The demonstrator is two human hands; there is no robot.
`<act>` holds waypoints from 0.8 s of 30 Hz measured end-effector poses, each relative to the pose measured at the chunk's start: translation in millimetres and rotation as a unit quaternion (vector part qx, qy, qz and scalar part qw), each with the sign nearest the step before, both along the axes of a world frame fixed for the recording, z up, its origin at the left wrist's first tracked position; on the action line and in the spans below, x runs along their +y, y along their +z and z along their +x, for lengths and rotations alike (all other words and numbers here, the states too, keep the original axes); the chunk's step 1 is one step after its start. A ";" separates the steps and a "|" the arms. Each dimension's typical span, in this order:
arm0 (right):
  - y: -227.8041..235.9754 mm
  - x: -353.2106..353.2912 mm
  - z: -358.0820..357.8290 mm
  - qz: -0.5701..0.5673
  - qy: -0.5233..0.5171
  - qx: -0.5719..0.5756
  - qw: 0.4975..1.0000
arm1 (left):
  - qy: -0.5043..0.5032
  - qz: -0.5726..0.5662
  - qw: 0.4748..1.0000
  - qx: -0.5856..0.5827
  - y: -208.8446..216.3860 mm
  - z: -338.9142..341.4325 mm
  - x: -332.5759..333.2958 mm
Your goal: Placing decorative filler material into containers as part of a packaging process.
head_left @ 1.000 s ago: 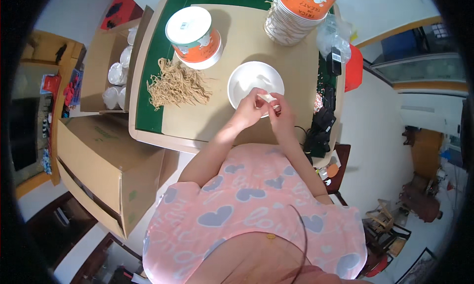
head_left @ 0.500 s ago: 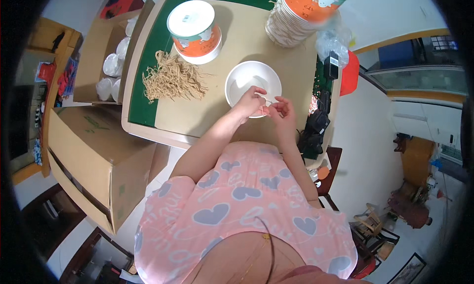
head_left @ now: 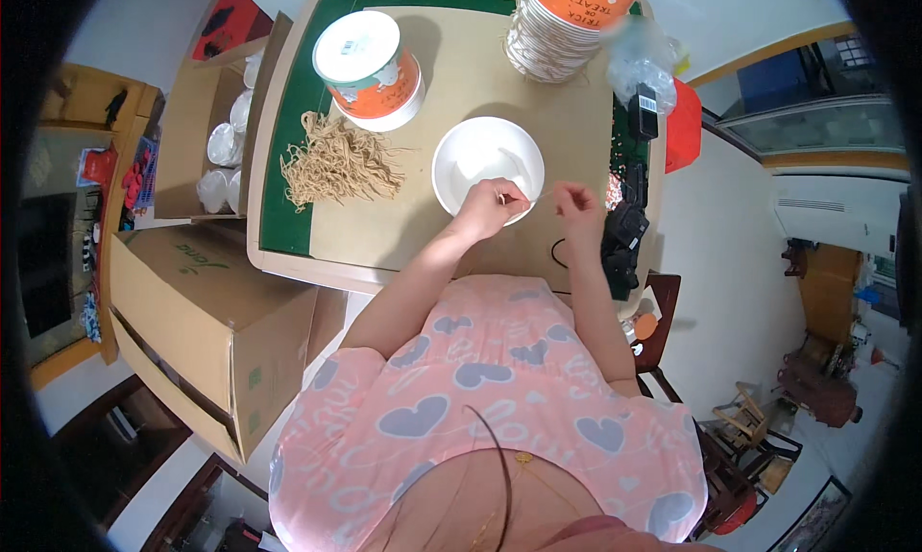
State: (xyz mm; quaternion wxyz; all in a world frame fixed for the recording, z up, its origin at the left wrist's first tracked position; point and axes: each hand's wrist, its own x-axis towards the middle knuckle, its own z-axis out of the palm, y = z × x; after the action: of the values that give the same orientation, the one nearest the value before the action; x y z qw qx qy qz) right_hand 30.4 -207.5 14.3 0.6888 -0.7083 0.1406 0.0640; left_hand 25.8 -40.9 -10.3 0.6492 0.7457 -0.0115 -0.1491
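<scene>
A white paper bucket (head_left: pixel 477 151) stands on the table in front of me, its open mouth facing up. Over its near rim my left hand (head_left: pixel 490 208) is closed in a pinch. To the right of the rim my right hand (head_left: pixel 580 216) is closed too, fingers curled together. A thin pale cord (head_left: pixel 544 195) runs between the fingertips of both hands; its exact ends are too small to make out. Left of the bucket lies a loose pile of tan twisted cords (head_left: pixel 343 163).
Beyond the pile stand orange-and-white lidded buckets (head_left: pixel 370 72). A tall nested stack of buckets (head_left: pixel 552 34) with cords sits at the far right. Black devices (head_left: pixel 624 230) and a clear plastic bag (head_left: pixel 642 62) line the right edge. Cardboard boxes (head_left: pixel 216 302) stand left of the table.
My right hand has moved right, away from my left hand, with the cord now stretched between them. My left hand stays near the bucket's rim. The view has shifted slightly.
</scene>
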 end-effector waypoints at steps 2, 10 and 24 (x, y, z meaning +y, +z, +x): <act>4.6 -9.8 6.8 0.005 0.011 0.001 1.000 | 0.033 0.008 0.999 -0.025 6.1 0.4 -2.1; -7.6 -6.1 6.4 -0.017 0.112 -0.021 0.993 | 0.055 0.137 0.988 -0.044 16.0 6.5 -6.7; 5.5 20.0 -11.1 -0.217 0.154 -0.196 0.944 | 0.007 -0.122 0.941 0.315 23.6 21.8 6.6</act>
State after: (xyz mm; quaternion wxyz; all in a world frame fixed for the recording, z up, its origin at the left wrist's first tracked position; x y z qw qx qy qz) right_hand 19.2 -187.6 19.8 0.5143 -0.8521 -0.0973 -0.0025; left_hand 47.6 -34.3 13.3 0.7070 0.5754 0.1806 -0.3695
